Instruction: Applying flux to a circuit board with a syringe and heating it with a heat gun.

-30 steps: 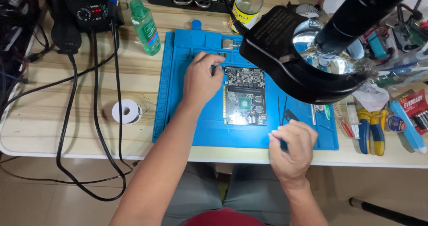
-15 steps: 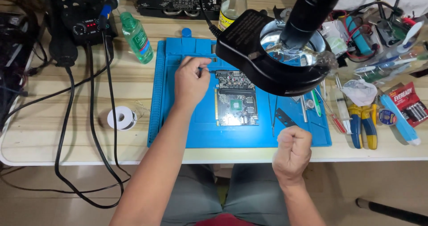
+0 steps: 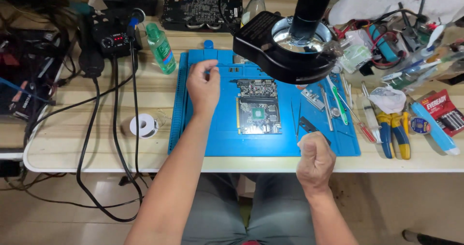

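Left hand [image 3: 204, 88] pinches something small, unclear what, on mat [image 3: 217, 138] beside board [image 3: 258, 107]; right hand [image 3: 315, 160] clenched near table edge; repositioning step, next needs fine placement.

Bright, even light from overhead; shadows are soft. Glare sits on the round black magnifier lamp's lens [image 3: 300, 38] at one o'clock. Edges bend slightly.

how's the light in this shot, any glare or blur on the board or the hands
Head view: even, soft light with faint shadows. The circuit board on the blue mat is sharp and free of glare. The ring lamp above it shows a bright reflection in its lens. The left hand and the right hand are only slightly soft. The table edge bows a little, typical wide-angle distortion.
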